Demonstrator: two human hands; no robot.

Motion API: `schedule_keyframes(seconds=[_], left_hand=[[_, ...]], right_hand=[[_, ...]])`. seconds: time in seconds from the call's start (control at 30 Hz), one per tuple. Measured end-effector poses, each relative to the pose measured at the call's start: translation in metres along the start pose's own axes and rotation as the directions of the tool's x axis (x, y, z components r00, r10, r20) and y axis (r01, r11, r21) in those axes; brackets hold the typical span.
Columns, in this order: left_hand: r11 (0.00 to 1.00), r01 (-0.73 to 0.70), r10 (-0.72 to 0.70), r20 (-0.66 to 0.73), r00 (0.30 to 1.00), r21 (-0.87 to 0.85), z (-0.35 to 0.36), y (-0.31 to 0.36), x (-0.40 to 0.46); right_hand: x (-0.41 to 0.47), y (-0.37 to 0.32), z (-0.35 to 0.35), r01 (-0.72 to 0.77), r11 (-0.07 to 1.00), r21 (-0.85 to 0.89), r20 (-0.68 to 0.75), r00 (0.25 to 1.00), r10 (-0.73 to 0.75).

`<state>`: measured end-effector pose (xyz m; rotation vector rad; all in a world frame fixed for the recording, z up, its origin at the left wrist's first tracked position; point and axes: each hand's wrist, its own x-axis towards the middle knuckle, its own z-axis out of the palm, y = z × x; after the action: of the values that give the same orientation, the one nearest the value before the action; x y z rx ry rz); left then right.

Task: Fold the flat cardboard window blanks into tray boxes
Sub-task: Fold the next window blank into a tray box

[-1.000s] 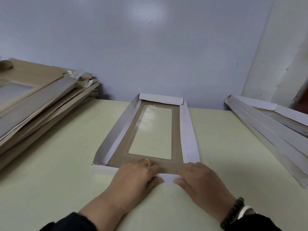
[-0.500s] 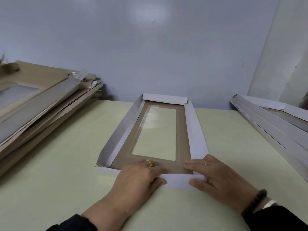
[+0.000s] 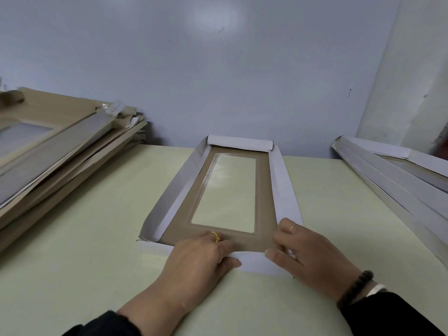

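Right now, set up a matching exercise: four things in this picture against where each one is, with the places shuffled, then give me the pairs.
Things:
1. stack of brown flat blanks
2. half-folded window tray
3. pile of white-sided trays
4. bead bracelet

Places:
A. on the right wrist
B. middle of the table, under both hands
C. left side of the table
D. right side of the table

Pairs: 1-C, 2-B, 3-D, 4-A
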<state>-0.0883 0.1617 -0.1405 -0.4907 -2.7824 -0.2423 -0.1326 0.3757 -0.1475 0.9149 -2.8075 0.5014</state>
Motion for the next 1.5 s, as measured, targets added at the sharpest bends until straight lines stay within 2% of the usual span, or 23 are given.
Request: schedule_keyframes(seconds=[0.1, 0.2, 0.27, 0.33, 0.4, 0.57, 0.63, 0.73, 0.8, 0.97, 1.17, 1.5], left_hand=[[1.000, -0.021, 0.021, 0.016, 1.000, 0.001, 0.001, 0.001, -0.001], [0.999, -0.014, 0.016, 0.034, 0.999, -0.051, 0.007, -0.003, -0.002], [0.999, -0.040, 0.041, 0.053, 0.998, -0.008, 0.005, -0.004, -0.003], [0.997, -0.063, 0.063, 0.017, 0.998, 0.037, 0.000, -0.001, -0.001], [0.995, -0.092, 0.093, -0.009, 0.996, 0.049, 0.000, -0.002, 0.000], [0.995, -0.083, 0.084, 0.006, 0.996, -0.045, 0.005, -0.006, -0.001], [0.995, -0.056, 0.059, 0.033, 0.998, -0.087, 0.007, -0.014, -0.002], [0.992, -0.050, 0.051, 0.009, 0.999, -0.117, 0.004, -0.026, -0.004], [0.990, -0.040, 0.045, 0.029, 0.999, -0.134, 0.004, -0.033, -0.005], [0.997, -0.073, 0.074, 0.070, 0.995, -0.020, 0.001, -0.053, -0.001], [0.986, 0.055, -0.031, 0.151, 0.988, -0.160, 0.002, -0.073, -0.007], [1.000, -0.002, 0.002, 0.102, 0.995, -0.006, 0.000, -0.074, -0.006]], right_hand=[[-0.001, -0.002, 0.003, 0.059, 0.997, -0.051, -0.014, 0.998, -0.060], [-0.002, -0.001, 0.001, 0.086, 0.996, -0.014, -0.063, 0.994, -0.087], [-0.003, -0.004, -0.002, 0.147, 0.989, -0.019, -0.117, 0.982, -0.148], [-0.006, -0.009, -0.003, 0.193, 0.978, -0.075, -0.152, 0.967, -0.202], [-0.007, -0.013, -0.001, 0.197, 0.975, -0.099, -0.145, 0.967, -0.210], [-0.009, -0.015, -0.001, 0.198, 0.971, -0.134, -0.127, 0.968, -0.215], [-0.010, -0.012, -0.003, 0.157, 0.970, -0.185, -0.144, 0.972, -0.184], [-0.011, 0.001, -0.008, 0.109, 0.981, -0.158, -0.169, 0.976, -0.135], [-0.009, 0.010, -0.009, 0.075, 0.980, -0.185, -0.138, 0.985, -0.102], [-0.010, 0.020, -0.008, -0.045, 0.974, -0.224, -0.007, 0.999, 0.045], [-0.012, 0.018, -0.009, -0.075, 0.981, -0.178, -0.026, 0.997, 0.072], [-0.013, 0.019, -0.008, -0.077, 0.975, -0.208, 0.000, 0.997, 0.078]])
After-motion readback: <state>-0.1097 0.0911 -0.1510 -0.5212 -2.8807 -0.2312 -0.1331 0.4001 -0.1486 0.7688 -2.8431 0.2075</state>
